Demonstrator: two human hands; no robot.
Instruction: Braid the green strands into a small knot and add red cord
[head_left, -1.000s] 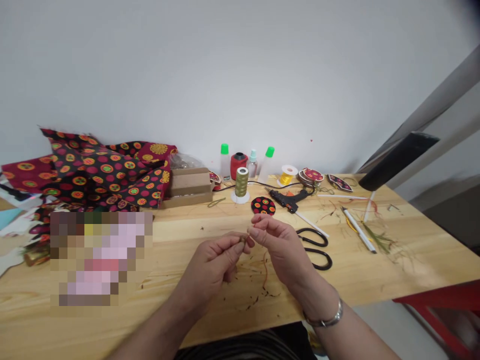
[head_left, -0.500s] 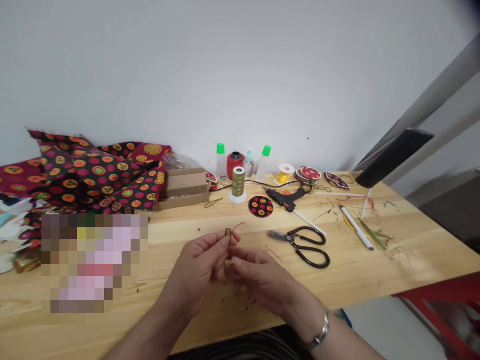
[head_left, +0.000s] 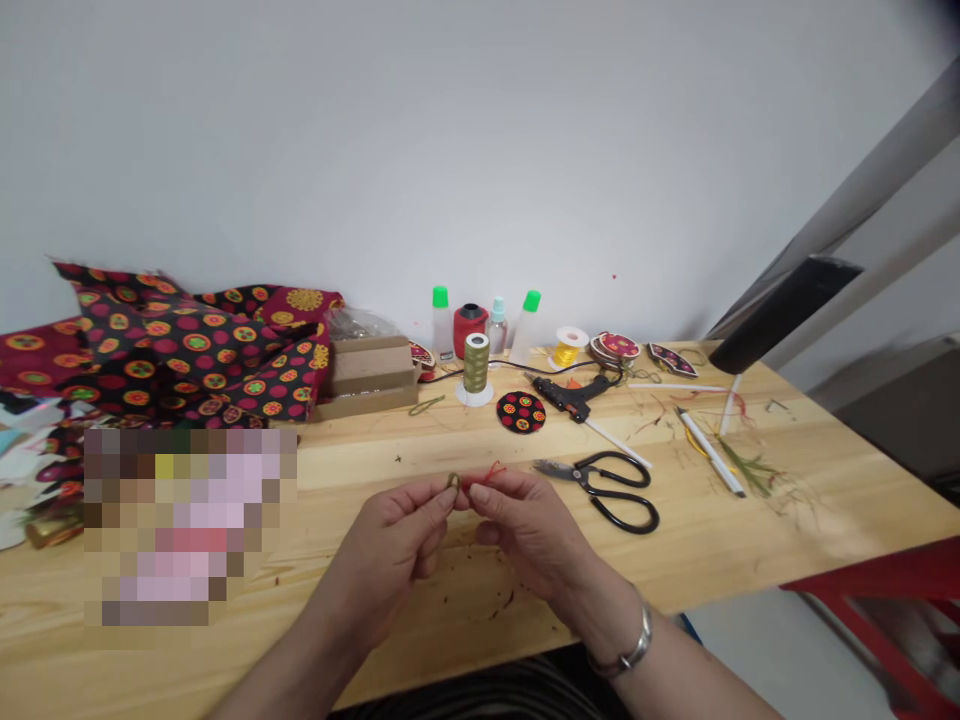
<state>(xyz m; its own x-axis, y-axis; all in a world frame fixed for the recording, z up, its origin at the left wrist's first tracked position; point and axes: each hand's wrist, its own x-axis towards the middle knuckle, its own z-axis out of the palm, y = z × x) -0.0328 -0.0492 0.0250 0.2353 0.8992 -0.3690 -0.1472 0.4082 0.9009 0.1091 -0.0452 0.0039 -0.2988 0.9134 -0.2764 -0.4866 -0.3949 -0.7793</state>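
My left hand [head_left: 397,545] pinches a small olive-green thread loop [head_left: 454,482] between thumb and forefinger, just above the wooden table [head_left: 750,540]. My right hand [head_left: 525,525] meets it fingertip to fingertip and pinches a short red thread [head_left: 489,472] that sticks up beside the loop. A metal bracelet [head_left: 628,650] sits on my right wrist. Both hands hover over thread scraps near the table's front edge.
Black scissors [head_left: 611,485] lie right of my hands. Behind stand an olive thread spool [head_left: 475,363], a patterned fabric disc [head_left: 522,412], a black glue gun [head_left: 576,397], green-capped bottles [head_left: 442,322], a yellow spool [head_left: 568,350] and cardboard boxes [head_left: 371,375]. Patterned cloth [head_left: 187,350] is heaped at the left.
My right hand dropped below the left half a second ago, then rose again to meet the left fingertips. The red thread end now shows beside the loop. The view shifted slightly.
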